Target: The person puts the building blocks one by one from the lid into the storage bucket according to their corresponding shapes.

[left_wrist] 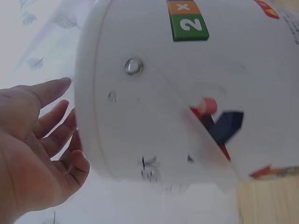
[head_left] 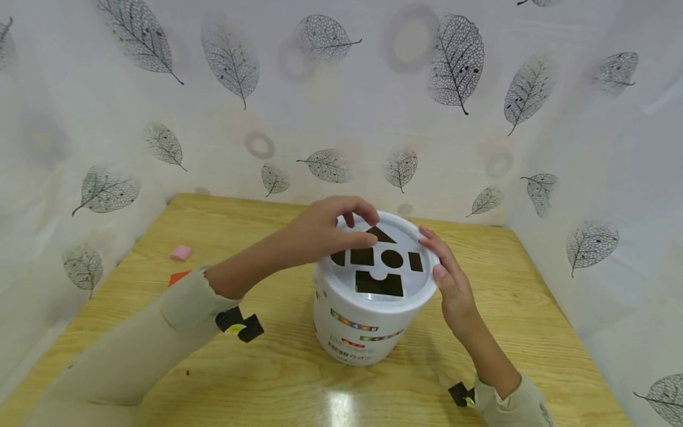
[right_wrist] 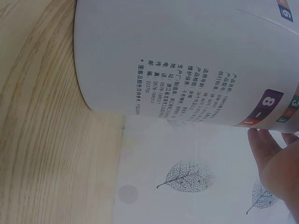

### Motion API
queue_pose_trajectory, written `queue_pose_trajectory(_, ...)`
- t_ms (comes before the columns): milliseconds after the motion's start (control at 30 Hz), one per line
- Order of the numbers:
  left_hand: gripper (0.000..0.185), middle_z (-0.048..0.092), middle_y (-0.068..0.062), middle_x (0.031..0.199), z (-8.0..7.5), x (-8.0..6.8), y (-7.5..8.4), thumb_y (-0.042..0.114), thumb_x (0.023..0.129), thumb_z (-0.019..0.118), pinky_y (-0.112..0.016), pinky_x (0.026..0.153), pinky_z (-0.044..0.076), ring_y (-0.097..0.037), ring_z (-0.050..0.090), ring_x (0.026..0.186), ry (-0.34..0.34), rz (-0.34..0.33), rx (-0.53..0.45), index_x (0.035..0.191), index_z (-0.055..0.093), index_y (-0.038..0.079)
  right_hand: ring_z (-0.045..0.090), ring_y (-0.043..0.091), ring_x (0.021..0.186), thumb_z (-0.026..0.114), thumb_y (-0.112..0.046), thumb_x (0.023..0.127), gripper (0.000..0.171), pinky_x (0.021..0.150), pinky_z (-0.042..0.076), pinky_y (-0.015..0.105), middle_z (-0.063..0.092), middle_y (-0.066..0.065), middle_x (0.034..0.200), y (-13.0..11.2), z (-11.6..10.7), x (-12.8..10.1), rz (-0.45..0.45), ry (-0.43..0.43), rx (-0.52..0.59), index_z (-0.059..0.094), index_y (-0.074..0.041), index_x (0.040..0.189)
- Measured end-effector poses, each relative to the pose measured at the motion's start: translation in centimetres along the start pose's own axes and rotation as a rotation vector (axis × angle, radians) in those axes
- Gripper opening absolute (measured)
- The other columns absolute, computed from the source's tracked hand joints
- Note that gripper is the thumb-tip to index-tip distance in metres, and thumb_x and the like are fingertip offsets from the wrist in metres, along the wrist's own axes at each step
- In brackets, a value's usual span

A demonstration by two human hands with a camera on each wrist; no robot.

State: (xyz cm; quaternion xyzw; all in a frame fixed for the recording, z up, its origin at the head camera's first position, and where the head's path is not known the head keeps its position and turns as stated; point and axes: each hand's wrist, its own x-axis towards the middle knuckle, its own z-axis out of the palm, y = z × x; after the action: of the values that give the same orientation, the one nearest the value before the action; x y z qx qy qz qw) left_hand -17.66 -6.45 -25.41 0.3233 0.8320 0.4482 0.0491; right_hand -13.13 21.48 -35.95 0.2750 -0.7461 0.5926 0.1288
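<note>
A white round bucket [head_left: 347,314] with printed coloured number tiles stands upright on the table. Its lid [head_left: 368,287] has several dark cutouts, among them a triangle, a circle and rectangles. My left hand [head_left: 320,231] hovers over the lid's far left part, thumb and fingers spread apart around the triangular cutout [head_left: 382,235]. Nothing shows between those fingers, and in the left wrist view the palm [left_wrist: 28,172] faces the lid's rim. On the opposite side, my right hand [head_left: 453,290] rests its fingertips and thumb against the lid's right rim.
A pink block [head_left: 181,253] lies toward the left edge of the wooden table [head_left: 267,379]. Near it is an orange-red piece [head_left: 178,277], partly hidden by the left sleeve [head_left: 187,305]. A leaf-patterned white sheet [head_left: 341,107] hangs behind the table and along both sides.
</note>
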Motion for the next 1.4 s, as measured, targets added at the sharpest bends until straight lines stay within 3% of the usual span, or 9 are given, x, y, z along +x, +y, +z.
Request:
queue_pose_trajectory(200,0.031,0.065,0.006,0.118,-2.3,-2.6,-2.2,0.033,0.094,0.072,-0.041,0.088,0.043,-0.018,0.054,0.106,0.1,-0.044,0.007,0.12,0.066,0.019,0.019,0.022,0.155,0.034,-0.019,0.106,0.046,0.119,0.024,0.023,0.031,0.009,0.163,0.1,0.0,-0.1,0.01,0.015,-0.008,0.044,0.002,0.146)
queue_pose_trajectory(500,0.034,0.062,0.004,0.126,-4.3,-6.7,-7.0,0.043,0.098,0.065,-0.042,0.091,0.041,-0.019,0.053,0.11,0.163,-0.159,0.062,0.125,0.063,0.022,0.018,0.022,0.155,0.033,-0.019,0.106,0.046,0.119,0.024,0.022,0.031,0.008,0.163,0.1,-0.1,-0.5,0.046,0.025,-0.024,0.045,-0.001,0.147)
queue_pose_trajectory(833,0.036,0.064,-0.001,0.125,-4.9,-11.4,-12.1,0.042,0.1,0.061,-0.041,0.09,0.043,-0.02,0.056,0.107,0.249,-0.24,0.103,0.128,0.061,0.018,0.019,0.021,0.155,0.034,-0.021,0.106,0.047,0.119,0.023,0.024,0.031,0.007,0.164,0.2,0.2,-0.2,0.049,0.022,-0.017,0.045,-0.001,0.147)
queue_pose_trajectory(1000,0.04,0.063,-0.005,0.125,-5.2,-13.5,-14.4,0.045,0.101,0.058,-0.038,0.08,0.051,-0.024,0.056,0.104,0.276,-0.323,0.128,0.129,0.06,0.015,0.02,0.021,0.154,0.034,-0.021,0.106,0.047,0.119,0.023,0.025,0.032,0.007,0.163,0.2,0.3,-0.1,0.041,0.023,-0.018,0.045,0.0,0.146)
queue_pose_trajectory(1400,0.05,0.064,-0.013,0.129,-5.3,-16.5,-17.8,0.049,0.101,0.056,-0.034,0.066,0.048,-0.032,0.058,0.108,0.301,-0.482,0.311,0.133,0.06,0.01,0.02,0.02,0.154,0.034,-0.023,0.107,0.047,0.12,0.022,0.025,0.032,0.007,0.163,0.2,0.2,-0.1,0.027,0.024,-0.032,0.045,0.0,0.146)
